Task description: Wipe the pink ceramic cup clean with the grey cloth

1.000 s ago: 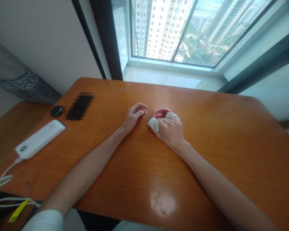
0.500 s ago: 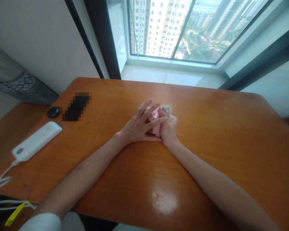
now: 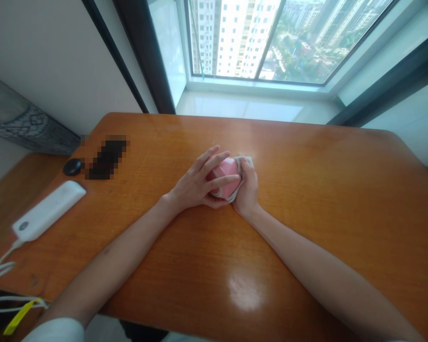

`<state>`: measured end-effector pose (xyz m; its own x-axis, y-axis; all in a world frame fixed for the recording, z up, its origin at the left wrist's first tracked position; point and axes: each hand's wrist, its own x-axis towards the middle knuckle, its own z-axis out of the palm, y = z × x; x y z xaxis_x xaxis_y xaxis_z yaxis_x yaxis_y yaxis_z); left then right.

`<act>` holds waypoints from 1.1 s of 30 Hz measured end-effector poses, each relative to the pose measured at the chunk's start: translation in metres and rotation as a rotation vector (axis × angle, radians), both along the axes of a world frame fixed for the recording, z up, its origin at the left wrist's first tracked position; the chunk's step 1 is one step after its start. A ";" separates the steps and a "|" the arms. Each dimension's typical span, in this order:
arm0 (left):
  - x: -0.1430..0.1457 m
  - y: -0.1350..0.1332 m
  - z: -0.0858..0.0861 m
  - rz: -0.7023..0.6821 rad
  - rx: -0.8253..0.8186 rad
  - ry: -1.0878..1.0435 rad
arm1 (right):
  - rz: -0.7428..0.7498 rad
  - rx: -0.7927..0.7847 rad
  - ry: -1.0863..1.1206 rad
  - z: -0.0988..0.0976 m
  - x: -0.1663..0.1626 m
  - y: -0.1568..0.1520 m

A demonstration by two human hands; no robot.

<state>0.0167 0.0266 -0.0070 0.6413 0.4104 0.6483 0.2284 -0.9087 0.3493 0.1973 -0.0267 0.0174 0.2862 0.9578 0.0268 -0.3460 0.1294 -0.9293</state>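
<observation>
now both hands are on the pink and white cloth bundle (image 3: 227, 183) near the middle of the table (image 3: 306, 228); a sec ago only the right hand (image 3: 247, 192) pressed it flat and the left hand (image 3: 199, 183) lay apart, curled. left fingers now spread over the pink side, right wraps the white edge, bundle tipped up, so prob. being folded or rolled. underside, right palm and what the cloth is: can't tell. the blurred dark thing (image 3: 107, 157) at left is unreadable.

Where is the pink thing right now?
The pink thing sits mid-table in the head view, held between the left hand and right hand.
</observation>
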 end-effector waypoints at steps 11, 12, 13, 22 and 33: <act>-0.010 0.008 -0.004 -0.013 0.132 0.087 | 0.026 0.007 0.003 -0.001 -0.002 0.002; -0.011 0.009 -0.005 -0.007 0.133 0.099 | 0.023 0.006 0.007 -0.001 -0.002 0.002; -0.011 0.009 -0.006 -0.004 0.135 0.103 | 0.020 0.004 0.010 0.000 -0.002 0.001; -0.012 0.011 -0.008 -0.024 0.123 0.056 | -0.018 0.031 -0.013 0.001 -0.002 -0.002; -0.004 0.000 -0.009 -0.134 -0.225 -0.145 | 0.031 0.021 -0.093 0.001 -0.004 -0.007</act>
